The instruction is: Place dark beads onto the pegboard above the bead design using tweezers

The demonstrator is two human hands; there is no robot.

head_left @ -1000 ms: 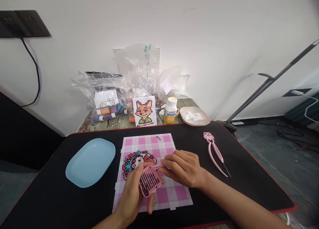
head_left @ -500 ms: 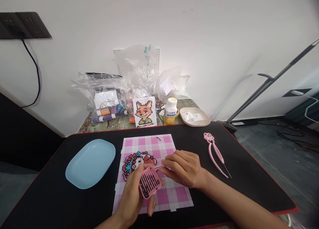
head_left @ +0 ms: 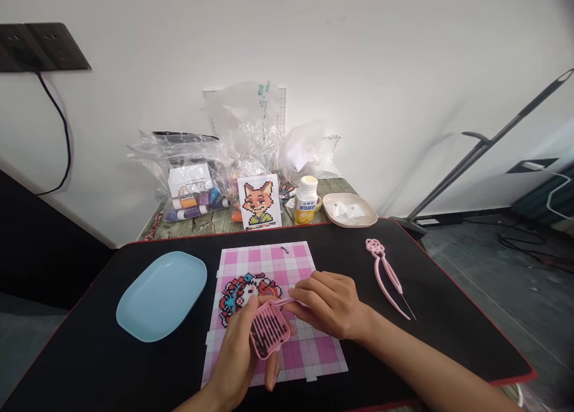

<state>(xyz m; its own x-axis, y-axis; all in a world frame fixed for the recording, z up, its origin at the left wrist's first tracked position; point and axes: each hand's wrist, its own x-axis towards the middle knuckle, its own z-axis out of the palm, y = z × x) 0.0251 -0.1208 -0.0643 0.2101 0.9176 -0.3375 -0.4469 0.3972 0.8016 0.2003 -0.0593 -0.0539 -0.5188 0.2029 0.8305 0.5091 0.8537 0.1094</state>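
Note:
A small pink bead scoop (head_left: 271, 330) with ridged grooves holds rows of dark beads. My left hand (head_left: 237, 355) is closed around its left side, thumb on the near rim and fingers beneath. The scoop's thin pink handle is pinched by my right hand (head_left: 329, 301). Beneath both hands lies a pink-and-white checked pegboard (head_left: 325, 349). On it is a bead figure (head_left: 231, 298) in red, black, white and turquoise, partly covered by my left hand. A few loose black beads (head_left: 285, 250) rest near the board's far edge.
A blue tray (head_left: 161, 295) lies to the left, pink tweezers (head_left: 388, 274) to the right. Along the back stand bagged bead tubes (head_left: 192, 206), a fox pattern card (head_left: 259, 203), a white-and-yellow bottle (head_left: 307, 201) and a beige dish (head_left: 350, 220) with small packets. The black mat (head_left: 403, 364) has a red edge.
The view has shifted very slightly. Both hands keep their hold on the scoop, with no clear movement of the beads or other objects.

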